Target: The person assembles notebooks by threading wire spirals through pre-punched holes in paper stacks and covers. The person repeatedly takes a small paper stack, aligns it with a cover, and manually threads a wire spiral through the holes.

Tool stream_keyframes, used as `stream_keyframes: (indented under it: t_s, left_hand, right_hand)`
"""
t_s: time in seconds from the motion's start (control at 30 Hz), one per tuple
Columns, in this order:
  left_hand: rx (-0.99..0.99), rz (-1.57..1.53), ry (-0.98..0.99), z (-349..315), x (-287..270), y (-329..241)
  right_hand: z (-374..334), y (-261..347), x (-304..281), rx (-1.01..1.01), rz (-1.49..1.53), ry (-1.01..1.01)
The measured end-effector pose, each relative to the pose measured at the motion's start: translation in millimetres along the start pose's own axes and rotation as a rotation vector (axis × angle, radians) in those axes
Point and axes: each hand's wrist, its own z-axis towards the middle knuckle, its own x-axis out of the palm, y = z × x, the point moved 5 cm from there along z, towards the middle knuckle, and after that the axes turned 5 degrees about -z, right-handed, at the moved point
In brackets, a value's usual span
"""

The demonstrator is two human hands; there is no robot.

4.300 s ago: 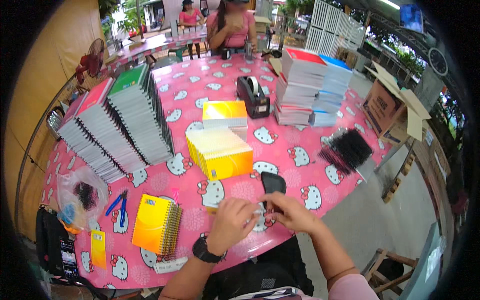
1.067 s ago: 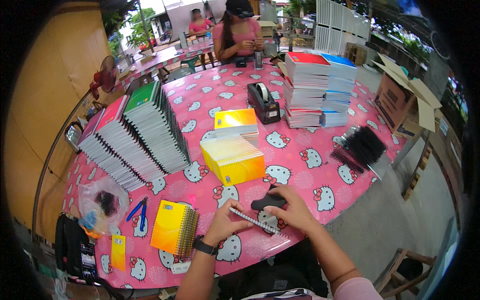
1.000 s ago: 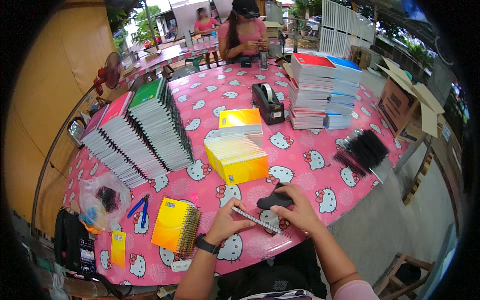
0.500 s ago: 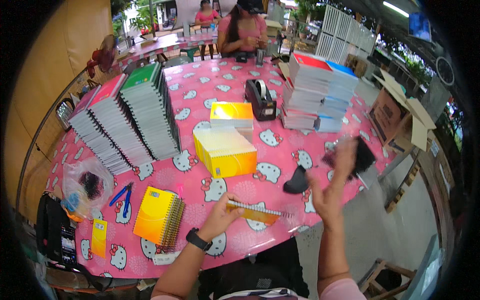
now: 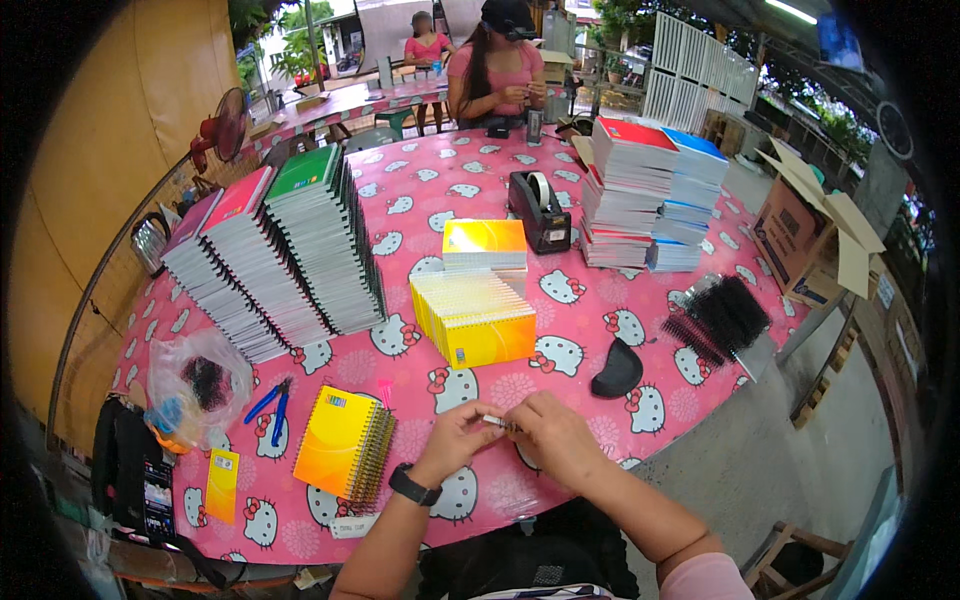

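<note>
My left hand (image 5: 458,440) grips a small yellow spiral notebook (image 5: 493,420), turned almost edge-on so that only a sliver shows between my hands. Closed fingers of my right hand (image 5: 550,440) pinch the end of its wire coil and hide most of it. Left of my hands lies a stack of yellow spiral notebooks (image 5: 340,440), coils facing right. Beyond my hands stands a row of yellow notebook blocks (image 5: 475,320), with another yellow pile (image 5: 484,245) behind it. Blue-handled pliers (image 5: 272,412) rest at the left, near a single yellow cover (image 5: 222,485).
Tall notebook stacks (image 5: 315,240) stand at the far left, and red and blue ones (image 5: 635,190) at the far right. A tape dispenser (image 5: 541,212), black case (image 5: 617,369), black coils (image 5: 722,318), plastic bag (image 5: 200,385) and open carton (image 5: 810,235) are around. A person (image 5: 497,80) sits opposite.
My right hand has come in from the right, where it was raised and open, and now pinches the notebook's coil end. The notebook has turned more edge-on. The whole view has shifted slightly.
</note>
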Motion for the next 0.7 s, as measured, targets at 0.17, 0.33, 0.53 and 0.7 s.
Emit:
stream_keyframes:
  t_s: [0.17, 0.33, 0.53, 0.7]
  left_hand:
    - [-0.030, 0.330, -0.141, -1.2, -8.1, -20.0]
    - [-0.027, 0.360, -0.177, -0.8, -5.5, -21.3]
    - [0.181, 0.612, -0.200, -5.8, 1.9, -39.1]
    - [0.043, 0.540, -0.232, -3.0, -6.7, -25.0]
  right_hand:
    - [-2.7, -5.3, 13.9, -0.033, -0.153, -0.003]
    - [0.5, 1.3, 23.4, 0.026, -0.280, 0.071]
    - [8.4, -0.2, 27.3, 0.108, -0.294, 0.040]
    - [18.1, -7.9, 17.6, -0.035, -0.137, 0.003]
